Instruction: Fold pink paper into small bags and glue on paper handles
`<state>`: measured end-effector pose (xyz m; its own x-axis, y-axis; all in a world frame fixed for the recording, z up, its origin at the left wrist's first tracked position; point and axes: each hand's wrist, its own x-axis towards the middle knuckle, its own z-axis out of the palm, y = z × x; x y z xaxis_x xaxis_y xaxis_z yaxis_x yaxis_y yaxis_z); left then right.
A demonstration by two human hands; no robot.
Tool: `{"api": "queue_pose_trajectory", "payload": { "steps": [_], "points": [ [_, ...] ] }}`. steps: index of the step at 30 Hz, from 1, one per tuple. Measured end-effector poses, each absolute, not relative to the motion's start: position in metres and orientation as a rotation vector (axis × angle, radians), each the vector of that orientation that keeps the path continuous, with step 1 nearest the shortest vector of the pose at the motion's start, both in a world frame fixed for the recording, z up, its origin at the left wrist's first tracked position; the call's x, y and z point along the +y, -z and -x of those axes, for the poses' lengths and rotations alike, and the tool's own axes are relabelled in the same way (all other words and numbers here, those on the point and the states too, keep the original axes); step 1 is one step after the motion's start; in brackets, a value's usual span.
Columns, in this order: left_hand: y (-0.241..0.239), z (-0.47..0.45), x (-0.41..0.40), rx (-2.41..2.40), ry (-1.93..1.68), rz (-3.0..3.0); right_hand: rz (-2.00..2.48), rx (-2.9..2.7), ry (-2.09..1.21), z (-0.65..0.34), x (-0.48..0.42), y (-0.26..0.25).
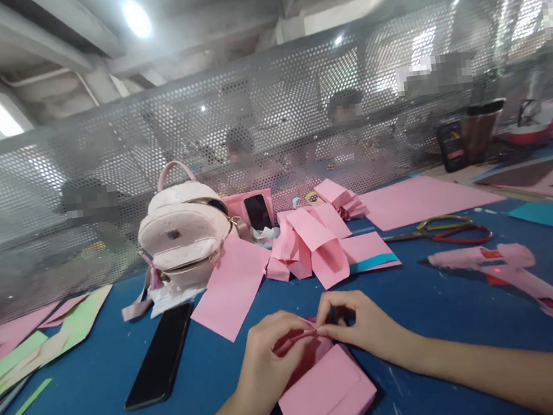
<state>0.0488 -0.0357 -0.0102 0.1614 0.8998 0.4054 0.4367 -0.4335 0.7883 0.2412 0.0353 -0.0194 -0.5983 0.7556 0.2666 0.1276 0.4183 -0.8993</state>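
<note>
A folded pink paper box [328, 395] lies on the blue table close in front of me. Its far end has a raised edge, and both hands are at that edge. My left hand [275, 351] pinches the pink paper between thumb and fingers from the left. From the right, my right hand [352, 319] pinches the same edge with thumb and forefinger, the two hands nearly meeting. The fingers hide part of the fold. Just beyond the hands lie a flat pink sheet [235, 285] and a heap of folded pink paper pieces [310, 237].
On the right lie a pink glue gun [508, 268] and scissors [439, 232]. A black phone [161, 357] is at the left, with a white backpack [184, 228] behind it. Green and pink sheets [71, 331] cover the far left. A perforated metal screen [266, 115] stands across the back, people beyond it.
</note>
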Motion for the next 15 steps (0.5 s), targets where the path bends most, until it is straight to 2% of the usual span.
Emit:
{"api": "queue_pose_trajectory", "payload": {
  "steps": [15],
  "points": [
    [0.0015,-0.0492,-0.0365,1.328,-1.196,-2.134,0.667,-2.110,-1.065,-0.2421,0.0296,0.0196]
  ]
}}
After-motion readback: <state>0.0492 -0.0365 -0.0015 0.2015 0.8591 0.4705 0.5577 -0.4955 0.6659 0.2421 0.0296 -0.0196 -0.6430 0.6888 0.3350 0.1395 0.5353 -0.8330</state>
